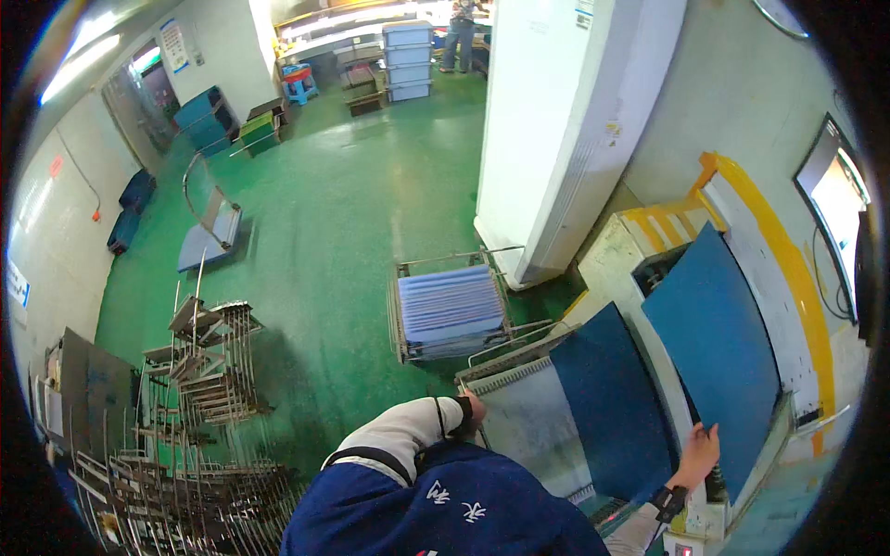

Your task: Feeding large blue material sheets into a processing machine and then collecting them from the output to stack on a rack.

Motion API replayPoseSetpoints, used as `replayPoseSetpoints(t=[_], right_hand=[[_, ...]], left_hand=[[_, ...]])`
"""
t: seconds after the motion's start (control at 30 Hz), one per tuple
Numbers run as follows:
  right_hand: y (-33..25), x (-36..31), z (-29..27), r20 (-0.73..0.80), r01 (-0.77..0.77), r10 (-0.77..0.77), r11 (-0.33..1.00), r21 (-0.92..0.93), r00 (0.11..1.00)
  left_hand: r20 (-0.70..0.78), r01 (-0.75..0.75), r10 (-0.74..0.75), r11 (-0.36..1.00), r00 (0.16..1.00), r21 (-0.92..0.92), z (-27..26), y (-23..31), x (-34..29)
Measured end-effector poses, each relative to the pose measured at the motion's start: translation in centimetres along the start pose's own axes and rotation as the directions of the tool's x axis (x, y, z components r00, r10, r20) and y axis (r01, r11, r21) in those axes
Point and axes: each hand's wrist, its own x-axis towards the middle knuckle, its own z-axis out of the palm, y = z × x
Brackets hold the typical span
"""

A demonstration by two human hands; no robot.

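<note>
My right hand pinches the lower left edge of a large stiff blue sheet, which stands tilted against the pale machine on the right. My left hand is at the left side of a slotted rack; its fingers are mostly hidden, so its grip cannot be made out. Within that rack lies a pale grey-white panel surface. Beside it, a second dark blue sheet slopes between the rack and the machine.
A wire-frame cart holding several light-blue sheets stands ahead. Piled metal racks fill the lower left. Farther off are a blue trolley, a white pillar, stacked blue bins and a person. A screen hangs at right.
</note>
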Motion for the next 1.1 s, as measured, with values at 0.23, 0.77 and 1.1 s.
replayPoseSetpoints(t=[0.23, 0.77, 1.1], right_hand=[[-1.2, -1.7, 6.1, -0.051, -0.01, -0.017, 0.878, -0.479, 0.999], [2.0, 0.7, 8.4, 0.218, -0.513, 0.585, 0.402, 0.758, 0.781], [2.8, 2.5, 7.6, 0.256, -0.516, 0.562, 0.37, 0.772, 0.786]], left_hand=[[0.078, -0.073, 0.073, 0.997, 0.994, -0.004, -1.3, -0.3, -3.4], [-0.19, -0.25, 0.242, 0.968, 0.952, -0.022, -0.2, -1.8, -4.3], [-0.152, -0.267, 0.256, 0.962, 0.955, -0.057, -2.1, -0.9, -7.3]])
